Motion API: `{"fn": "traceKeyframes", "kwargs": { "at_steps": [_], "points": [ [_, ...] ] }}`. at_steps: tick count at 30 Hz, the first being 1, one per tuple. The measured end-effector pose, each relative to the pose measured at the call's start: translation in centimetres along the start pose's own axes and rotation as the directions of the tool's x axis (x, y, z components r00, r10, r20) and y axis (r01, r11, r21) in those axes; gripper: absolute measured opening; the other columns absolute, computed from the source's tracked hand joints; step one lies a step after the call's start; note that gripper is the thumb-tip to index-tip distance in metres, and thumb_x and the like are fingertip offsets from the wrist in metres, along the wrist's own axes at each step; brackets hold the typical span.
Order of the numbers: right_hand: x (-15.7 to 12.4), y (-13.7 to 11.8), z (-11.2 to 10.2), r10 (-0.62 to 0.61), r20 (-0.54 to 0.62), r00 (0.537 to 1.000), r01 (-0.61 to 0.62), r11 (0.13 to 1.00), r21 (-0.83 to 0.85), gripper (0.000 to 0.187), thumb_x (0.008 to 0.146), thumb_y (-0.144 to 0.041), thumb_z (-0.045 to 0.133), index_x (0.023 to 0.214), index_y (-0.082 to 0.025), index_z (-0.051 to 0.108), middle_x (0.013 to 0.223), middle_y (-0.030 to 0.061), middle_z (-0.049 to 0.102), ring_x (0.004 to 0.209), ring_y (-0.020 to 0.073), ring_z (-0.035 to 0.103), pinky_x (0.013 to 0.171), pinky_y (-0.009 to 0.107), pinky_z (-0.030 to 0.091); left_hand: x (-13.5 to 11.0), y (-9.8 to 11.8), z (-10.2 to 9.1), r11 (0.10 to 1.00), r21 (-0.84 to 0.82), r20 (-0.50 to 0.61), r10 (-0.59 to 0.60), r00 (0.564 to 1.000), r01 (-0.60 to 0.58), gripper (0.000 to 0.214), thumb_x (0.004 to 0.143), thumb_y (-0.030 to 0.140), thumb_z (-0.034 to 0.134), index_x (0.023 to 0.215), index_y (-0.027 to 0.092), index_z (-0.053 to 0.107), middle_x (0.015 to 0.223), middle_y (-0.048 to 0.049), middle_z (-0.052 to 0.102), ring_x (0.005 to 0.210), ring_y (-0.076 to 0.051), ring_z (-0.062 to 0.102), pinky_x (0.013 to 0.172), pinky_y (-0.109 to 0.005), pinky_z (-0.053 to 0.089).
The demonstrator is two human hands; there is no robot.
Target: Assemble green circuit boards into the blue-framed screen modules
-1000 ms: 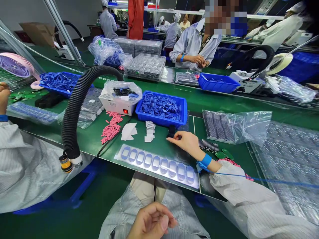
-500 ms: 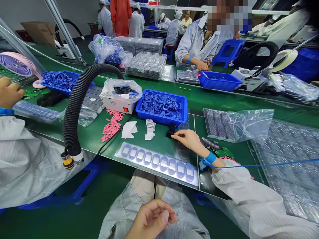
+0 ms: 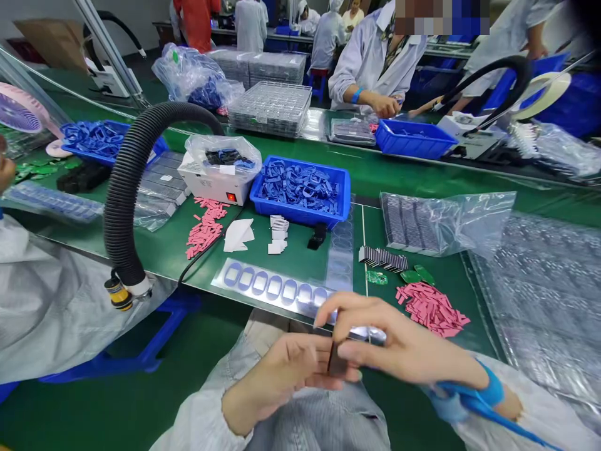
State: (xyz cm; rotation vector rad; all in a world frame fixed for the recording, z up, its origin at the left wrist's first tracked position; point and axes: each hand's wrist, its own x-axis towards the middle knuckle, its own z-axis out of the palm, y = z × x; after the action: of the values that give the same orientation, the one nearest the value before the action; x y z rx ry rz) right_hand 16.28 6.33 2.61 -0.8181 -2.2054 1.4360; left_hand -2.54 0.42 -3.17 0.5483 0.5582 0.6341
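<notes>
My right hand (image 3: 389, 335), a blue band at its wrist, grips a small dark flat piece (image 3: 336, 358) between thumb and fingers, above my lap. Against the piece's other side lie the fingers of my left hand (image 3: 291, 366), which also appear to hold it; blur and the fingers hide part of it. Just beyond my hands, a clear strip with a row of oval blue-rimmed stickers (image 3: 273, 287) lies along the bench's front edge, its right end covered by my right hand. Black pieces (image 3: 317, 237) lie near the blue bin (image 3: 300, 216) of blue plastic parts.
Pink strips (image 3: 434, 308), green circuit boards (image 3: 377, 277) and a row of dark slabs (image 3: 382, 259) lie to the right. White cards (image 3: 278, 233) and more pink strips (image 3: 205, 228) lie left. A black hose (image 3: 124, 200) arches over the bench. Co-workers sit nearby.
My right hand has come back from the black pieces by the bin towards my lap with a dark flat piece. My left hand has risen to meet it. The view has shifted slightly.
</notes>
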Motion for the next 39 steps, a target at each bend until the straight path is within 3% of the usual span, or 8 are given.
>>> {"fn": "traceKeyframes", "kwargs": {
  "at_steps": [2, 3, 5, 8, 11, 18, 25, 39],
  "points": [
    [-0.7, -1.1, 1.1, -0.016, 0.035, 0.999, 0.015, 1.0, 0.018, 0.011, 0.086, -0.018, 0.055, 0.075, -0.02, 0.059, 0.101, 0.0029, 0.062, 0.086, 0.0116, 0.062, 0.08, 0.027, 0.051, 0.6, 0.2, 0.4, 1.0, 0.0, 0.096, -0.005, 0.995, 0.005, 0.052, 0.062, 0.057, 0.071, 0.092, 0.015, 0.074, 0.079, -0.0081, 0.074, 0.075, -0.015, 0.069, 0.068, -0.021, 0.051],
    [-1.1, -1.3, 1.6, -0.009, -0.01, 1.0, 0.009, 1.0, 0.018, 0.008, 0.085, -0.017, 0.056, 0.078, -0.02, 0.058, 0.1, 0.0025, 0.062, 0.085, 0.0113, 0.062, 0.077, 0.026, 0.051, 0.7, 0.2, 0.6, 1.0, -0.007, 0.124, -0.003, 0.992, 0.004, 0.048, 0.061, 0.054, 0.073, 0.09, 0.015, 0.075, 0.074, -0.0057, 0.073, 0.071, -0.013, 0.068, 0.064, -0.019, 0.05],
    [-1.8, -1.1, 2.7, -0.007, -0.227, 0.974, 0.002, 1.0, -0.025, 0.007, 0.082, -0.016, 0.06, 0.084, -0.022, 0.056, 0.098, 0.0022, 0.062, 0.086, 0.0125, 0.061, 0.073, 0.025, 0.052, 0.7, 0.2, 1.0, 0.999, -0.037, 0.115, 0.033, 0.993, -0.029, 0.04, 0.062, 0.048, 0.075, 0.089, 0.018, 0.076, 0.071, -0.0021, 0.072, 0.067, -0.01, 0.066, 0.06, -0.015, 0.049],
    [-2.8, -0.5, 4.3, -0.15, -0.559, 0.816, 0.01, 0.97, -0.244, 0.014, 0.078, -0.013, 0.064, 0.083, -0.022, 0.055, 0.087, 0.0016, 0.06, 0.084, 0.0149, 0.059, 0.069, 0.027, 0.05, 0.4, 0.3, 1.5, 0.991, -0.064, 0.016, 0.115, 0.993, -0.114, 0.034, 0.064, 0.041, 0.077, 0.092, 0.023, 0.075, 0.072, 0.0008, 0.073, 0.066, -0.006, 0.063, 0.062, -0.012, 0.048],
    [-3.4, -0.2, 5.2, -0.334, -0.606, 0.722, 0.014, 0.883, -0.47, 0.017, 0.077, -0.004, 0.061, 0.082, -0.02, 0.06, 0.075, 0.0006, 0.057, 0.073, 0.0143, 0.054, 0.07, 0.032, 0.046, 0.0, 0.2, 1.9, 0.986, -0.059, -0.043, 0.154, 0.987, -0.156, 0.031, 0.065, 0.037, 0.077, 0.094, 0.026, 0.075, 0.077, 0.001, 0.075, 0.069, -0.006, 0.064, 0.066, -0.012, 0.047],
    [-3.3, 0.2, 5.1, -0.288, -0.595, 0.75, 0.02, 0.909, -0.416, 0.02, 0.078, -0.002, 0.058, 0.086, -0.02, 0.062, 0.071, 0.0007, 0.056, 0.069, 0.0144, 0.053, 0.067, 0.034, 0.047, -0.1, -0.1, 1.9, 0.982, 0.039, -0.068, 0.188, 0.98, -0.186, 0.032, 0.07, 0.037, 0.073, 0.101, 0.029, 0.072, 0.083, -0.0006, 0.076, 0.078, -0.01, 0.065, 0.072, -0.016, 0.048],
    [-3.1, 0.5, 5.4, -0.23, -0.651, 0.724, 0.008, 0.946, -0.325, 0.019, 0.077, -0.003, 0.06, 0.083, -0.021, 0.065, 0.071, 0.0003, 0.057, 0.068, 0.0147, 0.054, 0.061, 0.032, 0.045, -0.2, 0.3, 1.6, 0.981, 0.071, -0.062, 0.184, 0.981, -0.18, 0.031, 0.072, 0.038, 0.072, 0.102, 0.029, 0.072, 0.084, -0.001, 0.075, 0.077, -0.01, 0.064, 0.071, -0.017, 0.048],
    [-3.0, 0.8, 5.7, -0.234, -0.635, 0.736, 0.039, 0.952, -0.305, 0.023, 0.077, -0.001, 0.06, 0.086, -0.021, 0.063, 0.074, 0.0011, 0.055, 0.072, 0.0154, 0.053, 0.062, 0.033, 0.044, -0.7, 0.3, 1.6, 0.973, 0.128, -0.078, 0.201, 0.976, -0.19, 0.032, 0.073, 0.037, 0.071, 0.104, 0.03, 0.071, 0.087, -0.0019, 0.076, 0.085, -0.015, 0.068, 0.077, -0.022, 0.052]
  ]
}}
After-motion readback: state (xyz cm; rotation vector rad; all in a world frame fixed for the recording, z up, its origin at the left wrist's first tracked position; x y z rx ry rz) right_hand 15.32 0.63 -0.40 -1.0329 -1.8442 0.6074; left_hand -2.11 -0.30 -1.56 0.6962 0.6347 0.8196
